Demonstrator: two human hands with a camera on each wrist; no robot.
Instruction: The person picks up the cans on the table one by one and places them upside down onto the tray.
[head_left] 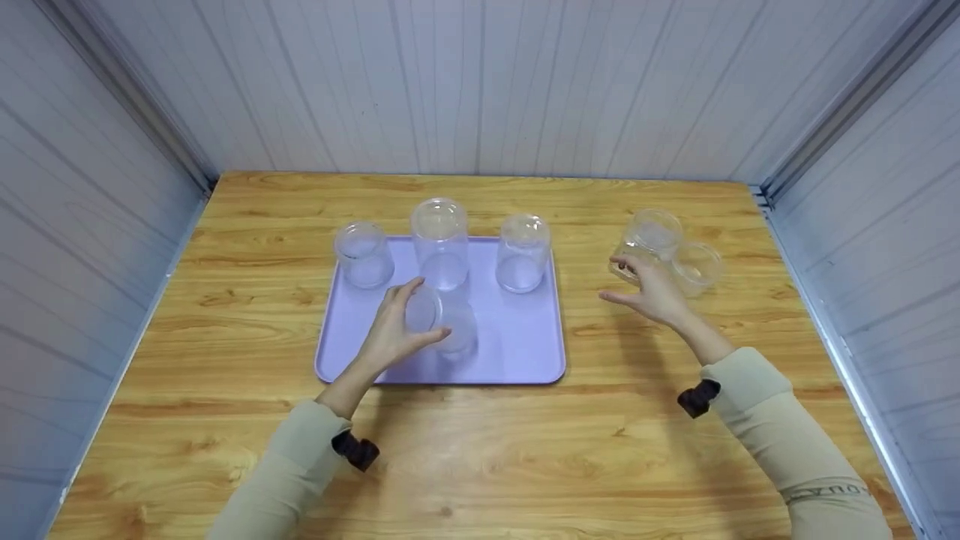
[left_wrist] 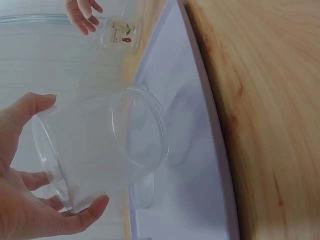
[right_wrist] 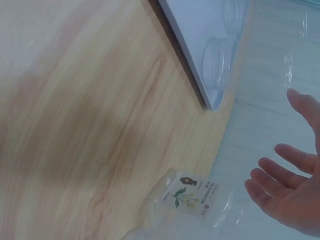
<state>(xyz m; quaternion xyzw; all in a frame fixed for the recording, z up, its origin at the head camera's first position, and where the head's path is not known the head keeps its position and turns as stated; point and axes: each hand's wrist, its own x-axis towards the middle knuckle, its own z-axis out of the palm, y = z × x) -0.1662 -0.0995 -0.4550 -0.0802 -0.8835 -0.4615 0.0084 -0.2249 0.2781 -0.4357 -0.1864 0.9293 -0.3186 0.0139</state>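
Note:
My left hand grips a clear plastic jar by one end, fingers and thumb spread round it. The jar is tilted over the front of the purple tray; whether its far rim touches the tray I cannot tell. Along the tray's back part stand a short clear jar, a tall one and another to the right. My right hand has its fingers loosely apart and holds nothing. It is nearest to a labelled clear container on the table right of the tray.
Beside the labelled container is another clear container. The wooden table is bounded by pale panel walls at the back and both sides.

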